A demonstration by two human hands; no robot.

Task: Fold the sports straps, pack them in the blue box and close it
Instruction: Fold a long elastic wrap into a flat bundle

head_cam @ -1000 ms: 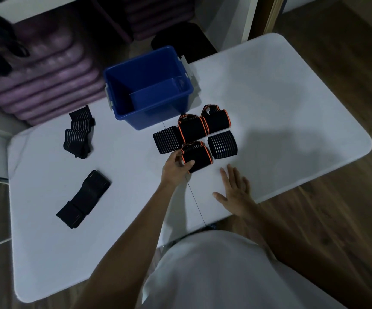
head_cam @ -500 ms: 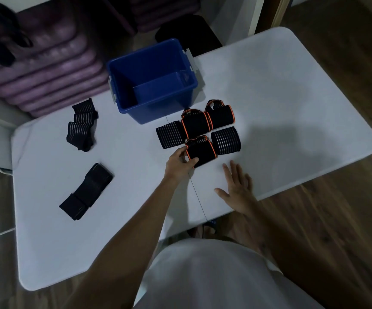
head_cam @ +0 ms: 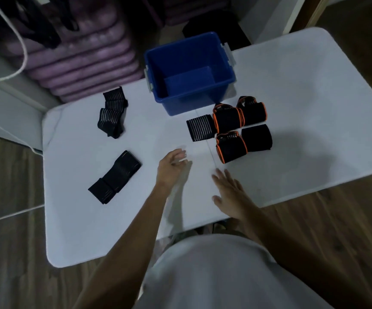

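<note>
Nearest the camera, a pale garment [head_cam: 214,275] on the person's torso is seen, and two bare forearms are stretched forward over the white table [head_cam: 314,97]. The right hand [head_cam: 229,192] is laid flat near the table's near edge, fingers straight and spread, with nothing grasped. The left hand [head_cam: 171,166] is held just above the tabletop with loosely relaxed fingers, and nothing is held in it; it is kept apart from every strap. To the left, an unfolded black strap [head_cam: 115,177] is laid out with its long axis running diagonally, from near-left to far-right. Just beyond the hands, five folded straps are grouped together: an orange-edged folded strap [head_cam: 230,147] nearest, a plain black folded strap [head_cam: 257,137] touching its right side, a ribbed folded strap [head_cam: 200,128] to the left, and behind them two further orange-trimmed rolls [head_cam: 227,118] and [head_cam: 253,110], set side by side. Farther left, a crumpled ribbed strap [head_cam: 112,112] is left partly bunched, its long axis running roughly near to far. Beyond the folded group, the blue box [head_cam: 191,101] is stood upright at the far edge of the table, open at the top, with pale latches on its two short sides; its near wall is almost touched by the rolls. No straps are seen inside it. No brand, label or legible writing can be made out on any item. Behind the table, a stack of purple mats [head_cam: 80,56] is seen, and wooden flooring [head_cam: 347,219] is visible on the right.
</note>
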